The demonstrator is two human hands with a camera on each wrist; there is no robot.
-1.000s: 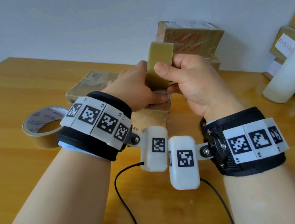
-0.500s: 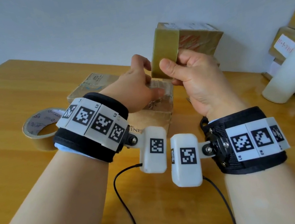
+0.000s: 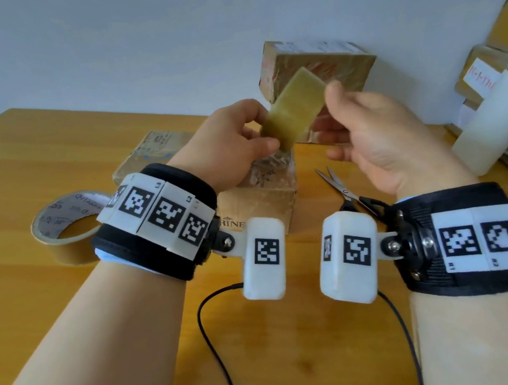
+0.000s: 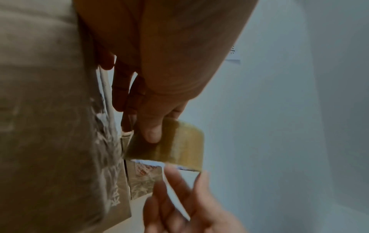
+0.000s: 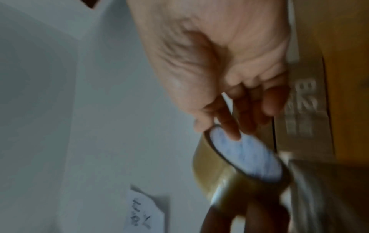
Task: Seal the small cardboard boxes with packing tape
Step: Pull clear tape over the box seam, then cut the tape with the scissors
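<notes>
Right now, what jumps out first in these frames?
The strip of tan packing tape held up mid-frame, pinched between the left hand and right hand above a small cardboard box. Next, the tape roll lying flat on the table at the left, and scissors just right of the box.

The small box under the hands is mostly hidden in the head view by the left hand and its wrist band, so only part of a printed word shows on its front, and whether its flaps are closed cannot be told. The tape strip covers the fingertips that pinch its ends, and the right wrist view is so blurred that the strip and the print on the box beside it are unreadable. At the right edge the white bottle and the stacked boxes are cut off, and the scissors lose their handles behind the right wrist band.
</notes>
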